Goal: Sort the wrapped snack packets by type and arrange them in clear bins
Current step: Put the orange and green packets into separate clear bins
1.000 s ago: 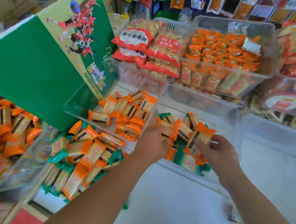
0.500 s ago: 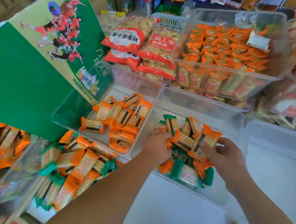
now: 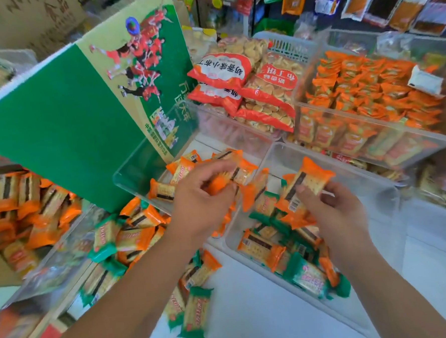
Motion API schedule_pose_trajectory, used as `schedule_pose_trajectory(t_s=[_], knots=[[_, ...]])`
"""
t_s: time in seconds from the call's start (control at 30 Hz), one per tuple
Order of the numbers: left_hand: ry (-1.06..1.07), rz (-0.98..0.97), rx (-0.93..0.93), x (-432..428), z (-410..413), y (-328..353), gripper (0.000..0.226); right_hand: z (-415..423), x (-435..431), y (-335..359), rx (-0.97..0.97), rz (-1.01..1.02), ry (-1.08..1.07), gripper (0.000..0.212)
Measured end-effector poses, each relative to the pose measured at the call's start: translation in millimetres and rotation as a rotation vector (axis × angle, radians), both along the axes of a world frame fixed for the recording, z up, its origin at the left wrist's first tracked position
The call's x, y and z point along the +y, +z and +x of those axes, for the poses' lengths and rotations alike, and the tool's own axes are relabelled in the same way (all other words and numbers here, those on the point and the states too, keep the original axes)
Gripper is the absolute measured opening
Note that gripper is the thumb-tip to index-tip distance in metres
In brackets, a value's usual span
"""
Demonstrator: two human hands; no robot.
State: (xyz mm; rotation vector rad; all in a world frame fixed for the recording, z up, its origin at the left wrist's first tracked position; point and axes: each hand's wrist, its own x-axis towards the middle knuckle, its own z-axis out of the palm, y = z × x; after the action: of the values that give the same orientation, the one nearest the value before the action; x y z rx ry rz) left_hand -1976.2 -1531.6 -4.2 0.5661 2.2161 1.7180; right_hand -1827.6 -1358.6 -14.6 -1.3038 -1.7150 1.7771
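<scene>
My left hand (image 3: 201, 200) grips orange-wrapped snack packets (image 3: 239, 171) above the divide between two clear bins. The left clear bin (image 3: 128, 174) holds orange packets only. My right hand (image 3: 335, 214) pinches another orange packet (image 3: 307, 180) over the right clear bin (image 3: 369, 183), where orange and green packets (image 3: 305, 278) lie mixed. A loose heap of orange and green packets (image 3: 121, 237) lies on the white counter left of my left arm, and a few green ones (image 3: 195, 311) lie under it.
A green cardboard box flap (image 3: 65, 121) leans over the left bin. Behind stand red biscuit bags (image 3: 248, 89) and a raised clear bin of orange packets (image 3: 370, 112). A box of orange packets (image 3: 15, 207) sits far left. White counter (image 3: 252, 323) shows at the front.
My left hand has risen out of the right bin with orange packets and moved left toward the other bin. My right hand has lifted its orange packet higher.
</scene>
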Motion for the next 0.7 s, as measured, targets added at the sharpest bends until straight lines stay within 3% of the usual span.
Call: schedule_pose_trajectory(t_s=[0.13,0.23,0.33,0.43,0.5,0.57,0.63,0.7], knots=[[-0.001,-0.292,-0.036,-15.8,-27.7,-15.9,0.039,-52.3,-22.5,4.0,-0.011,-0.058,0.116,0.026],[-0.131,-0.383,-0.085,-18.3,-32.3,-29.8,0.063,-84.7,-33.4,3.2,0.009,0.091,0.212,0.025],[-0.093,-0.444,-0.127,-22.5,-38.6,-32.5,0.075,-109.8,-28.4,5.2,-0.074,0.186,0.38,0.039],[-0.068,-0.519,-0.079,-33.3,-37.8,-34.0,0.063,-105.3,-6.1,-4.7,-0.122,0.219,0.338,0.042],[-0.081,-0.499,-0.021,-31.8,-32.8,-36.2,0.049,-86.0,16.1,-20.4,-0.155,0.303,0.209,0.03],[-0.125,-0.435,-0.041,-23.4,-24.3,-42.1,0.04,-66.0,31.7,-44.9,-0.291,0.359,0.244,0.022],[-0.202,-0.4,-0.127,-10.4,-12.3,-48.4,0.034,-53.8,36.9,-76.2,-0.458,0.378,0.45,0.036],[-0.226,-0.383,-0.178,-4.3,-1.1,-56.9,0.03,-53.8,33.7,-98.8,-0.588,0.435,0.653,0.064]])
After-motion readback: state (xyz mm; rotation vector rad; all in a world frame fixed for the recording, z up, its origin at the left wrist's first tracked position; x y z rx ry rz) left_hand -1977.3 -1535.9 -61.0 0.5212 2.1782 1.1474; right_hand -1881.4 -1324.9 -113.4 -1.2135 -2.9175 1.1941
